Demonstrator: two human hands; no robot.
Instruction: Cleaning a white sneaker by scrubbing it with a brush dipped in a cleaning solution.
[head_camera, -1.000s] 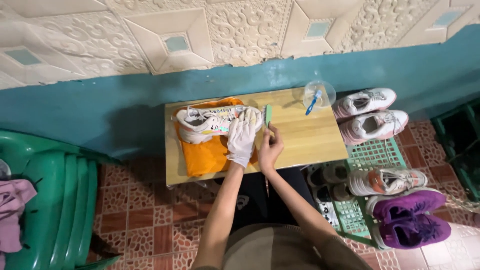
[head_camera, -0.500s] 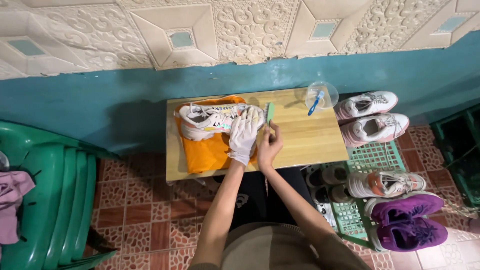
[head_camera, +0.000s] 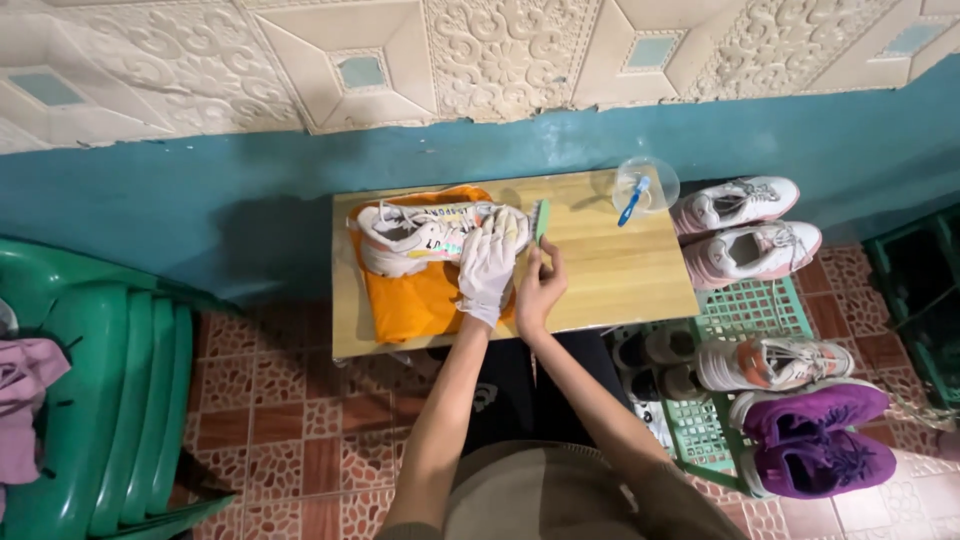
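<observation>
The left hand (head_camera: 487, 268), in a white glove, is lying flat over the toe end of a white sneaker (head_camera: 430, 237), fingers spread and pressing down, which looks like a way of pinning the shoe so it is not sliding. The sneaker is lying on its side on an orange cloth (head_camera: 420, 300), and the cloth is sitting between shoe and wooden table (head_camera: 620, 275), probably to be catching dirt or wet and sparing the wood. The bare right hand (head_camera: 537, 292) is closing around the lower part of a green brush (head_camera: 541, 220), holding it upright just beside the toe of the shoe, close to the gloved fingers; whether the bristles are touching the shoe I cannot tell. Farther right on the table a clear bowl (head_camera: 646, 182) is standing well apart from the shoe, with a blue toothbrush (head_camera: 633, 200) leaning in it, near enough for the right hand to be reaching. Beside the table's right end a white pair (head_camera: 745, 225) is waiting, and below it more shoes, among them a purple pair (head_camera: 815, 435), are resting on a green rack (head_camera: 740, 315). Stacked green chairs (head_camera: 90, 400) are standing at the left, a pinkish cloth (head_camera: 25, 395) hanging over them.
</observation>
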